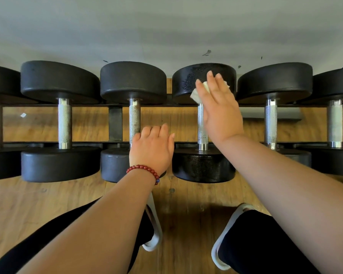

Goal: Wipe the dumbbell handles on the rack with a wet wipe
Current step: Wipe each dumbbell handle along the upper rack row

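Observation:
Several black dumbbells with knurled steel handles lie side by side on a black rack (115,123). My right hand (219,107) presses a white wet wipe (196,93) with straight fingers against the far head of one dumbbell (188,84), whose surface looks damp. That dumbbell's handle (202,125) shows just left of my palm. My left hand (151,149), with a red bead bracelet at the wrist, rests on the near head of the neighbouring dumbbell (113,163), fingers loosely curled over the lower end of its handle (134,115).
A grey wall rises behind the rack, with small dark marks. Wooden floor (48,200) lies under and in front of the rack. My dark-trousered legs and white slippers (224,240) stand close to the rack's front. More dumbbells (270,123) continue left and right.

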